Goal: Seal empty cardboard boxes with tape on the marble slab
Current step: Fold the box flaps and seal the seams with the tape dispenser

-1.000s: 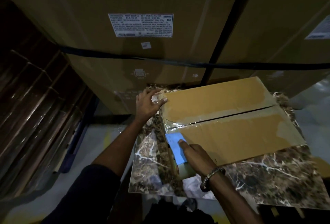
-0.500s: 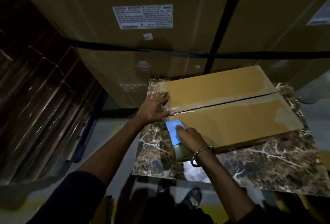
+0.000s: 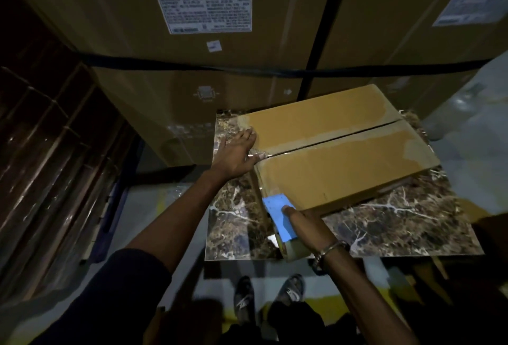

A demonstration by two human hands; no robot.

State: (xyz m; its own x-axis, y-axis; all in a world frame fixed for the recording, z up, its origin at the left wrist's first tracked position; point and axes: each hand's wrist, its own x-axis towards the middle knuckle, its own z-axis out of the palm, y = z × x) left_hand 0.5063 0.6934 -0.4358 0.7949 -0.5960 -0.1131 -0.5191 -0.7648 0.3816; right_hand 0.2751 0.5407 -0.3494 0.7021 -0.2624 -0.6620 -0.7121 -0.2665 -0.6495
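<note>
Head cam is the only view here, and it's pretty dark, so take this with a grain of salt. There's 1 flat cardboard box (image 3: 338,152) lying on the marble slab (image 3: 398,221), pushed up close to a stack of big strapped cartons (image 3: 192,83) behind it.

Left hand (image 3: 236,152) is flat on the near-left end of the box, fingers straight and spread, pressing down right where the centre seam (image 3: 330,141) meets the edge. There's a shiny bit of clear tape (image 3: 258,155) under or beside the fingertips, so I'd guess it's pinning the tape end.

Right hand (image 3: 308,223) is wrapped around a tape dispenser (image 3: 280,215) with a blue plate, index finger laid on top of the plate, the rest of the fingers curled round the body. It sits at the near-left corner of the box, just off the edge over the slab. Whether the tape from the seam runs unbroken to the dispenser, I can't tell.

Progress-wise: the 2 flaps are closed and meet in the middle, but the dark gap along the seam looks bare for most of its length. So I'd call this the very start of the sealing. Only the left end seems stuck down, and the long run across to the far right end is left to do. No other boxes waiting that I can see.
</note>
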